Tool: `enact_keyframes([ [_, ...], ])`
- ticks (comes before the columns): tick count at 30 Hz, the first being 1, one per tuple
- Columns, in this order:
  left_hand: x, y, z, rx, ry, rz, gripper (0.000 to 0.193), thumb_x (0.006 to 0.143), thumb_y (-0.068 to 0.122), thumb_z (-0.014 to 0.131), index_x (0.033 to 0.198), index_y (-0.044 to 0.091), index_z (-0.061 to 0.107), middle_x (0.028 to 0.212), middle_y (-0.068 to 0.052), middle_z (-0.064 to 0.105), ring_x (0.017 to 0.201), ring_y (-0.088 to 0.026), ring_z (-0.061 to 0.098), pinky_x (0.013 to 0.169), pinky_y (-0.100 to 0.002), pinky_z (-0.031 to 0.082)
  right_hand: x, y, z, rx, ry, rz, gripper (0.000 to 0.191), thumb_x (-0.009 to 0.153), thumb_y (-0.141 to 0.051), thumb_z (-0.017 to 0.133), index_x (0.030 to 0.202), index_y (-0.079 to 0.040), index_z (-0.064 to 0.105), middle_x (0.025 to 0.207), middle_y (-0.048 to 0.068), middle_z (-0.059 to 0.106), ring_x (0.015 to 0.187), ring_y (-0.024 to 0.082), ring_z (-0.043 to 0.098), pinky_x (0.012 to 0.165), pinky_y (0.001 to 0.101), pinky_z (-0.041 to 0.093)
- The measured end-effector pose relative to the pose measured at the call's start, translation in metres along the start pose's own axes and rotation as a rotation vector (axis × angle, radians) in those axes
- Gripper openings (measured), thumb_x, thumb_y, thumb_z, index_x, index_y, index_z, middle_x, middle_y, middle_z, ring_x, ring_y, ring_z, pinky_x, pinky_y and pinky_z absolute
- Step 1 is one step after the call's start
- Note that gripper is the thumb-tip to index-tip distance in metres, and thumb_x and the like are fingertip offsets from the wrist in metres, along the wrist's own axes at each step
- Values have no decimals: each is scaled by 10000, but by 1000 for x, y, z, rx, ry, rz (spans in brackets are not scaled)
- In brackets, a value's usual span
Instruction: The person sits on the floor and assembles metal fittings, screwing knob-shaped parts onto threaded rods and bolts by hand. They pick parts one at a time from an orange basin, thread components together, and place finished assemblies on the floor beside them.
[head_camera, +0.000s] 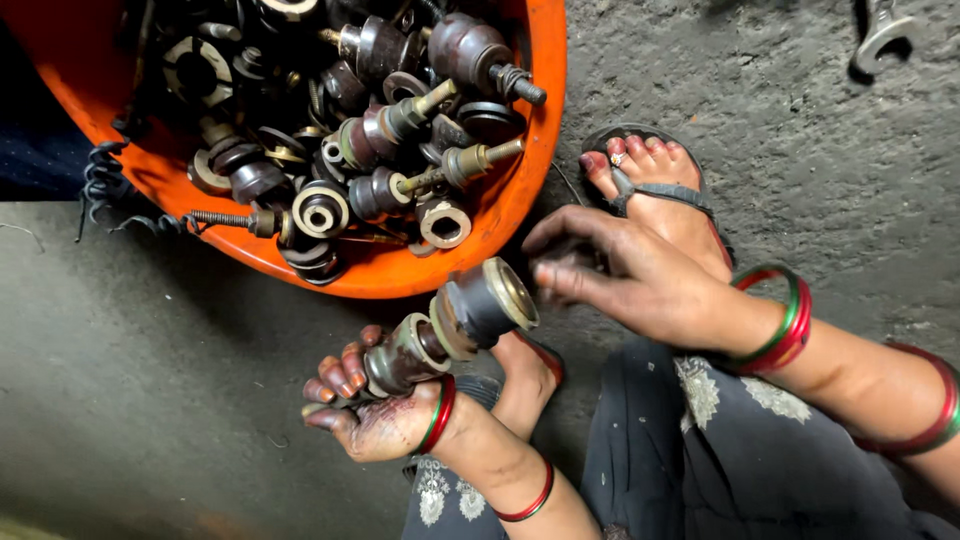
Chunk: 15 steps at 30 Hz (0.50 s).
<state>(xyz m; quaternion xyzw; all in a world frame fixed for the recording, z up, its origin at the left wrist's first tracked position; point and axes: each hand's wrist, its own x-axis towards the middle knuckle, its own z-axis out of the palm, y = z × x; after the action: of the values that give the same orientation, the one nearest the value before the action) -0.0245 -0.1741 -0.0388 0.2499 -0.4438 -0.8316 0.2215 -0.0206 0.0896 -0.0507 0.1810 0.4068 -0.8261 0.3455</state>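
Observation:
My left hand (365, 405), greasy and palm up, grips the lower end of a dark metal assembly (450, 325) made of stacked collars and a brass-rimmed cup at its top. That cup end points toward the orange tub. My right hand (625, 275) hovers just right of the cup end, fingers slightly curled and apart, holding nothing. Both wrists wear red and green bangles. The orange plastic tub (520, 190) sits just above my hands, filled with several similar oily parts: threaded bolts, bushings, rings and washers.
My sandalled foot (655, 180) rests on the rough concrete floor to the right of the tub; my other foot (525, 375) is under the assembly. A metal spanner (880, 35) lies at the top right. Coiled swarf (105, 180) hangs at the tub's left edge.

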Motion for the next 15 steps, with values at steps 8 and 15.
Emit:
enact_keyframes([
  [8,-7,-4,2,23,19,15,289,1056,391,580,938,128,559,830,14,509,747,-137,510,847,-457,497,1,-9,1,-323,9,107,324,976,-222,667,1249,-53,623,932,76,714,811,131,729,738,295,619],
  [15,-4,-4,-2,-6,5,0,285,1068,385,561,956,122,554,846,11,508,756,-134,513,871,-462,507,6,-8,1,-253,3,-234,202,962,-100,695,1135,-27,620,1096,76,639,1029,132,650,911,302,570],
])
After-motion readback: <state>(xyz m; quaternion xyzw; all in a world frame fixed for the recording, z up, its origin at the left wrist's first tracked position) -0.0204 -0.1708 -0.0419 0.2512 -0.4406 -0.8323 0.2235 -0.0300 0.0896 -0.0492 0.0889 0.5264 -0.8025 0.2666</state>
